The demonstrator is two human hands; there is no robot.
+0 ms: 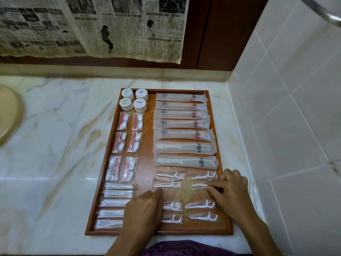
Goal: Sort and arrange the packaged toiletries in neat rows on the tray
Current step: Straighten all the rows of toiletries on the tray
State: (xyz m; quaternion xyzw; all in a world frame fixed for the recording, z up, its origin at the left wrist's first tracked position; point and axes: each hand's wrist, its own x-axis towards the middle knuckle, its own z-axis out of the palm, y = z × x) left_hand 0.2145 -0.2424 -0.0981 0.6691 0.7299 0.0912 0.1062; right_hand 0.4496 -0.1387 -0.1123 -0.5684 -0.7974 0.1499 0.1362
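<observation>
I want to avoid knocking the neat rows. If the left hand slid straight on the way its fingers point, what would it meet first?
Probably the floss pick packet just beyond the left hand, whose fingertips point up the tray and slightly right. Beyond it lies another floss packet, then the combs. Height above the tray is unclear.

Person's left hand [145, 206] and right hand [230, 189]: both bare, forearms unsleeved, no rings or watch visible; purple garment [184, 248] at the lower edge.
</observation>
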